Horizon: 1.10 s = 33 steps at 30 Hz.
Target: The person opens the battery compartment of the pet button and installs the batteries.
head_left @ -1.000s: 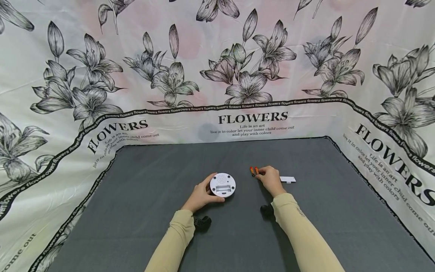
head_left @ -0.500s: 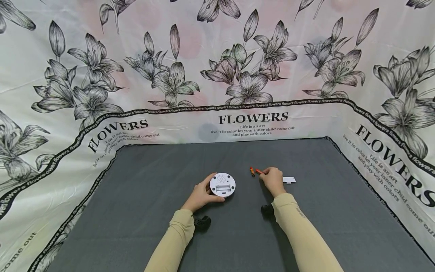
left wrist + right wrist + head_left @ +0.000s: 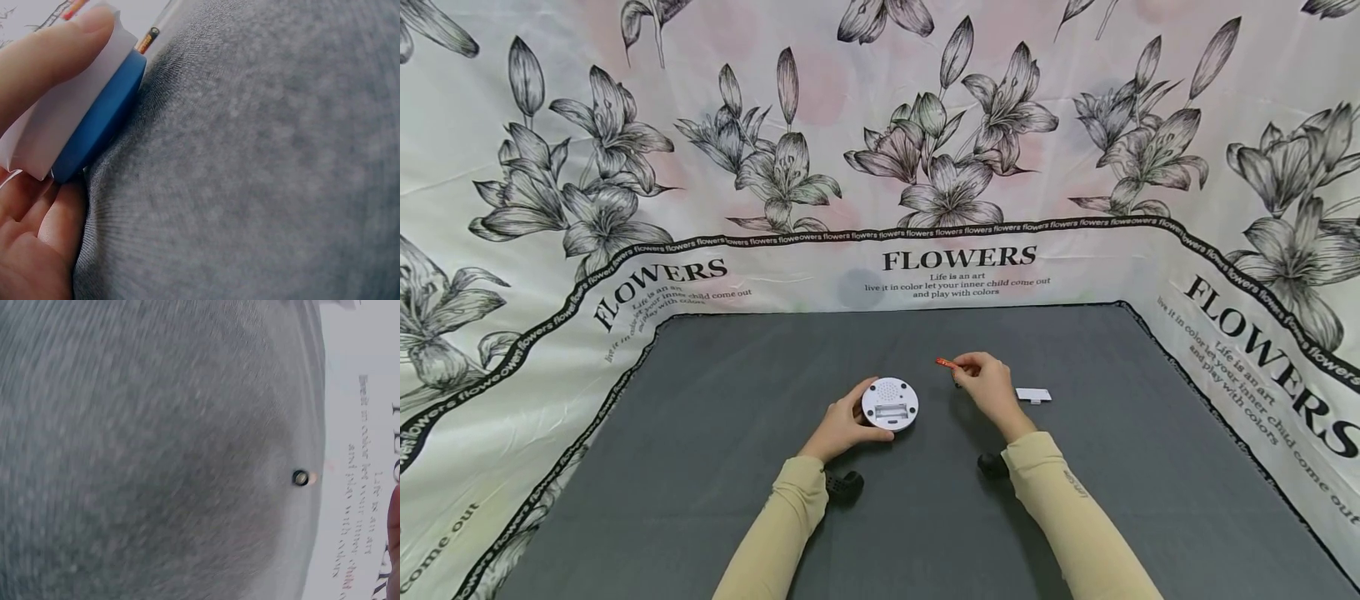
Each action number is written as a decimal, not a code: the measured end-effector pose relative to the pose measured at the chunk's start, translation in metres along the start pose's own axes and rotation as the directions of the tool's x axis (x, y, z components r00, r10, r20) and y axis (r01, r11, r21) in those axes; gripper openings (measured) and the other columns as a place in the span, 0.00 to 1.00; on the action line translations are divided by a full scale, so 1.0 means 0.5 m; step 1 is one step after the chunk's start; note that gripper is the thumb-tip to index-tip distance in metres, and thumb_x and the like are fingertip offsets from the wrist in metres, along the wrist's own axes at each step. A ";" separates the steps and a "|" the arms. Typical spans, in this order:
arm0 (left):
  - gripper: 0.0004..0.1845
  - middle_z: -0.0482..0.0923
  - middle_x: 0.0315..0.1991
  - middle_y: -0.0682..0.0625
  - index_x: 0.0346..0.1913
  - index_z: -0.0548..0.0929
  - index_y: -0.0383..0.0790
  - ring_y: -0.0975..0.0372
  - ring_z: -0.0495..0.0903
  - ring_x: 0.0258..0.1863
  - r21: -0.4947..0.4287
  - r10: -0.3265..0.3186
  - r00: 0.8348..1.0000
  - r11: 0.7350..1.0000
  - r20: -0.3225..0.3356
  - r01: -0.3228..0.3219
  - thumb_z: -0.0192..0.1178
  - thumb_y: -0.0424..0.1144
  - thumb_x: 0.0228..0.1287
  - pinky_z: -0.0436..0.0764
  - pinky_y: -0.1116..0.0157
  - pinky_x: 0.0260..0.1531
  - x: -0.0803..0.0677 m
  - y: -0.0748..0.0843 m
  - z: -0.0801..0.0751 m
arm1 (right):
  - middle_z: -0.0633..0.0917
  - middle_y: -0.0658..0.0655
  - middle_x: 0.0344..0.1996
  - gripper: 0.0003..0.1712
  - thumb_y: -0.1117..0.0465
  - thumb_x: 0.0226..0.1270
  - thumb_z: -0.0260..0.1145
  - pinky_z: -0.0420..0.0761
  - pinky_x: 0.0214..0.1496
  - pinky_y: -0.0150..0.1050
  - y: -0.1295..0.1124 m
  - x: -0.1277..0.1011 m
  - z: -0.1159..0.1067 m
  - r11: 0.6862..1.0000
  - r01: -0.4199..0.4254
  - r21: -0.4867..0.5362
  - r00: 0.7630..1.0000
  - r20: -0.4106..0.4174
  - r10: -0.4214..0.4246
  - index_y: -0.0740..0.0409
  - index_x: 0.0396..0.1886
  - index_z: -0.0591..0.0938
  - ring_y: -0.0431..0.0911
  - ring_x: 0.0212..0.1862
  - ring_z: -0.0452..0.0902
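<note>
My left hand (image 3: 842,425) grips a round white device (image 3: 890,404) by its side, with the thumb near and the fingers on the far side. Its small battery compartment lies uncovered, facing up. From the left wrist view, the white body (image 3: 75,100) shows a blue lower part (image 3: 103,115) close to the grey cloth. Between thumb and fingertips, my right hand (image 3: 990,386) pinches a red-orange battery (image 3: 945,362), raised above the cloth. A second battery (image 3: 149,40) stays on the cloth; in the head view the right hand mostly hides it. Its end (image 3: 300,478) appears in the right wrist view.
Just right of the right hand lies a white battery cover (image 3: 1033,395) with a small tab. Grey cloth (image 3: 760,358) spreads under everything, bordered by a white flower-printed sheet (image 3: 955,275) at the back and sides. Dark wrist cameras (image 3: 846,488) sit under both wrists.
The right hand has picked up one of the two batteries from the cloth, lifting it up and to the left. My left hand keeps the device almost where it was.
</note>
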<state>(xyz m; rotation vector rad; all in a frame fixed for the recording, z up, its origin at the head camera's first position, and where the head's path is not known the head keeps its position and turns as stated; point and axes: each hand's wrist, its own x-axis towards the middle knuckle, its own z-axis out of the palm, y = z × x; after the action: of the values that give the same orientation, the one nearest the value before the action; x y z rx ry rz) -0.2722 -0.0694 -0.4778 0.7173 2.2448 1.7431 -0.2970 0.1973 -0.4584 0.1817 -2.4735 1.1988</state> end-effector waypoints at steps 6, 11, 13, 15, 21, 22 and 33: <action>0.50 0.64 0.63 0.41 0.71 0.55 0.35 0.57 0.68 0.59 0.019 -0.012 1.000 1.000 -0.007 0.012 0.73 0.32 0.46 0.73 0.64 0.52 -0.002 -0.002 0.002 | 0.78 0.50 0.25 0.05 0.71 0.56 0.66 0.73 0.26 0.34 -0.031 -0.017 0.023 0.992 0.116 0.058 0.979 0.165 -0.124 0.61 0.33 0.84 0.42 0.26 0.72; 0.49 0.63 0.64 0.42 0.70 0.56 0.36 0.57 0.67 0.61 0.043 -0.004 1.000 0.999 -0.019 0.005 0.74 0.34 0.46 0.72 0.63 0.53 -0.004 -0.002 0.002 | 0.76 0.48 0.27 0.05 0.69 0.58 0.66 0.74 0.28 0.35 -0.050 -0.036 0.045 0.981 0.174 0.084 0.934 0.303 -0.192 0.58 0.34 0.84 0.41 0.28 0.71; 0.49 0.63 0.64 0.42 0.70 0.56 0.36 0.56 0.66 0.61 0.051 -0.003 1.000 0.999 -0.021 0.004 0.73 0.34 0.46 0.72 0.62 0.53 -0.005 -0.002 0.002 | 0.76 0.48 0.27 0.05 0.68 0.58 0.66 0.74 0.28 0.34 -0.053 -0.041 0.052 0.974 0.208 0.093 0.911 0.345 -0.227 0.58 0.34 0.83 0.40 0.28 0.70; 0.49 0.63 0.64 0.42 0.71 0.56 0.36 0.56 0.67 0.61 0.048 -0.002 1.000 0.999 -0.019 0.003 0.73 0.34 0.47 0.72 0.62 0.53 -0.004 -0.002 0.001 | 0.76 0.47 0.28 0.04 0.67 0.59 0.66 0.74 0.28 0.33 -0.054 -0.044 0.059 0.966 0.241 0.090 0.890 0.377 -0.257 0.57 0.34 0.83 0.40 0.28 0.69; 0.49 0.63 0.63 0.41 0.71 0.55 0.36 0.56 0.68 0.60 0.039 0.004 1.000 0.999 -0.006 -0.004 0.73 0.34 0.48 0.74 0.63 0.52 -0.006 -0.001 -0.001 | 0.75 0.48 0.30 0.03 0.66 0.60 0.66 0.72 0.28 0.33 -0.052 -0.047 0.069 0.955 0.288 0.074 0.863 0.412 -0.293 0.57 0.34 0.83 0.40 0.28 0.67; 0.49 0.63 0.63 0.41 0.71 0.55 0.36 0.56 0.68 0.60 0.041 0.007 1.000 0.999 -0.006 -0.006 0.72 0.34 0.48 0.74 0.63 0.52 -0.006 0.000 -0.001 | 0.74 0.48 0.30 0.03 0.66 0.60 0.66 0.72 0.28 0.33 -0.053 -0.047 0.070 0.955 0.287 0.074 0.862 0.414 -0.291 0.57 0.34 0.83 0.40 0.28 0.67; 0.49 0.63 0.63 0.41 0.71 0.55 0.35 0.57 0.68 0.60 0.037 0.010 1.000 0.999 -0.009 -0.010 0.73 0.34 0.48 0.74 0.63 0.51 -0.003 -0.004 -0.002 | 0.72 0.49 0.29 0.02 0.65 0.60 0.67 0.72 0.28 0.33 -0.065 -0.048 0.086 0.946 0.316 0.070 0.849 0.424 -0.315 0.56 0.33 0.83 0.42 0.28 0.67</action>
<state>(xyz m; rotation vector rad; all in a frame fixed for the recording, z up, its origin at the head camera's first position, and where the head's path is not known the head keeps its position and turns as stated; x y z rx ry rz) -0.2716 -0.0713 -0.4795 0.7307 2.2883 1.7172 -0.2782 0.1423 -0.4683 0.9098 -2.6612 1.1014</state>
